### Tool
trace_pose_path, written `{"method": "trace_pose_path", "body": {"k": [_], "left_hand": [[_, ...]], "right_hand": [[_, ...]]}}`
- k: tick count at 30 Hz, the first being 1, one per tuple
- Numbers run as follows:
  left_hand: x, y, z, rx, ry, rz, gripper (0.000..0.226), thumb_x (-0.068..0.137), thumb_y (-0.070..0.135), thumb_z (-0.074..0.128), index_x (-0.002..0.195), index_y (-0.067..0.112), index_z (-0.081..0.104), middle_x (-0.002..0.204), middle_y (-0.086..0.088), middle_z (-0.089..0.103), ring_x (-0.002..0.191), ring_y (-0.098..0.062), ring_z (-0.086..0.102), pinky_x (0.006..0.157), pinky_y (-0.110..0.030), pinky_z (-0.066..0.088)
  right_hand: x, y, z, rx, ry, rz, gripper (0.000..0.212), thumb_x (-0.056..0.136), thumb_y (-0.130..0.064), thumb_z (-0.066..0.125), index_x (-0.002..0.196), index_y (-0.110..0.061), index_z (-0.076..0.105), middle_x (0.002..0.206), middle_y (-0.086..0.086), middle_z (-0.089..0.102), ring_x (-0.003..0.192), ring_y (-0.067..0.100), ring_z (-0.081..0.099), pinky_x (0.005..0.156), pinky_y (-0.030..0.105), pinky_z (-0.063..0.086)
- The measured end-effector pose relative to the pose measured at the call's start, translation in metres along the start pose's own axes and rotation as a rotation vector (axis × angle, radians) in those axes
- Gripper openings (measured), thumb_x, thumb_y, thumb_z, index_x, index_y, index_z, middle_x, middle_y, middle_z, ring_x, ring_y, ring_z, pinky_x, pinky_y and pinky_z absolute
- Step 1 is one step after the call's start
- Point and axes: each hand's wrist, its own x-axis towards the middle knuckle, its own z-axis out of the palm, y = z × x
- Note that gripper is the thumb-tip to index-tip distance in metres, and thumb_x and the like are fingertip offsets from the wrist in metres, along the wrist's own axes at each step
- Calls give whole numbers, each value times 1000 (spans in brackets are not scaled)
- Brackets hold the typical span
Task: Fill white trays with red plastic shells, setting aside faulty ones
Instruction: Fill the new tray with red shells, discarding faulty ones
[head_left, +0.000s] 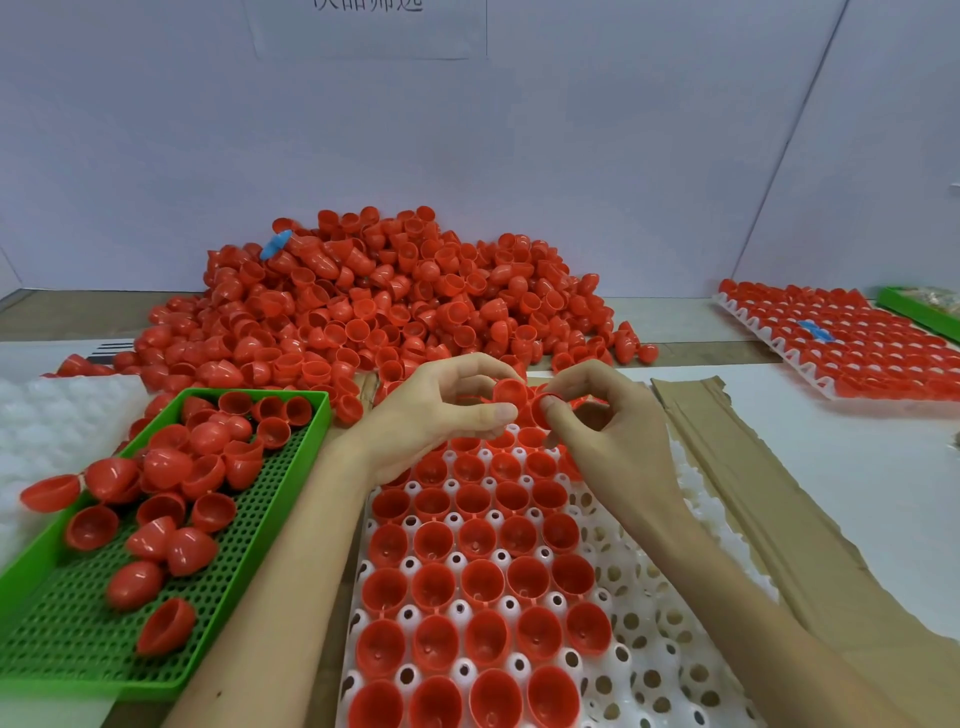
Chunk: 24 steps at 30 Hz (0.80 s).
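1. Red plastic shells are heaped in a large pile (384, 296) at the back of the table, against the pale wall.
2. One shell (510, 393) is pinched in the left hand (447, 410) between the thumb and the curled fingertips, above the far end of the white tray (649, 675).
3. A second shell (544, 404) is pinched between thumb and forefinger of the right hand (608, 431), just beside the first; the remaining fingers are loosely curled.
4. The white tray is laid under both forearms. Its left columns are filled with shells set open side up, and bare holes are shown on its right.
5. Loose shells are scattered at all angles in a green perforated tray (249, 525) at the left.
6. A filled tray (789, 358) is seen far to the right, with a blue piece (815, 330) on it.
7. A torn cardboard strip (753, 493) is laid along the white tray's right side.
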Motion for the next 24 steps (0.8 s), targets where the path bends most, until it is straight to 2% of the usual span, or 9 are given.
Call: {"method": "trace_pose_path", "body": {"k": [4, 8, 11, 16, 18, 19, 21, 24], "left_hand": [[1, -1, 1, 18, 15, -7, 21, 86, 27, 74, 106, 23, 71, 90, 0, 71, 87, -16, 69, 84, -27, 56], [1, -2, 3, 28, 37, -28, 35, 89, 37, 66, 110, 9, 67, 94, -8, 73, 91, -23, 69, 86, -29, 57], [1, -1, 4, 24, 34, -45, 41, 92, 43, 60, 109, 7, 68, 95, -9, 73, 90, -22, 69, 85, -28, 56], [1, -3, 1, -9, 13, -16, 32, 95, 31, 61, 117, 9, 66, 96, -11, 73, 93, -26, 69, 89, -32, 57], [2, -4, 1, -46, 22, 14, 31, 94, 29, 62, 118, 8, 64, 95, -11, 73, 91, -25, 68, 85, -31, 57], [2, -3, 0, -81, 58, 34, 32, 94, 29, 63, 118, 7, 63, 93, -11, 72, 88, -24, 68, 82, -30, 56], [4, 0, -4, -192, 232, 77, 36, 91, 29, 65, 118, 6, 60, 89, -9, 72, 80, -19, 68, 75, -27, 56], [7, 0, -7, -334, 699, 202, 33, 88, 27, 70, 116, 12, 57, 78, 0, 73, 69, -12, 67, 70, -26, 57]], "right_hand": [[0, -1, 2, -37, 31, -34, 15, 87, -4, 71, 82, -18, 68, 77, -7, 68, 60, 16, 65, 57, 25, 53], [-1, -2, 2, -52, 44, -61, 16, 87, -5, 72, 82, -19, 68, 77, -8, 67, 60, 18, 65, 58, 33, 56], [-1, -3, 1, -42, 40, -63, 16, 87, -6, 71, 81, -20, 67, 78, -9, 66, 59, 19, 65, 57, 32, 55], [-1, -2, 1, -12, 26, -31, 16, 91, -6, 68, 82, -20, 67, 77, -7, 67, 59, 19, 67, 55, 27, 53], [-1, -2, 1, 13, 8, -9, 14, 96, -10, 63, 87, -20, 68, 78, -6, 67, 58, 18, 66, 56, 29, 53], [-1, -2, 1, 25, 6, 4, 14, 99, -12, 60, 90, -20, 68, 80, -5, 67, 59, 17, 65, 57, 32, 55], [0, -1, 0, 45, 23, 24, 16, 100, -13, 56, 93, -21, 68, 83, -2, 68, 61, 21, 64, 60, 36, 56], [1, 1, -2, 42, 40, 26, 20, 99, -11, 56, 90, -24, 68, 82, -4, 68, 62, 23, 62, 60, 32, 55]]}}
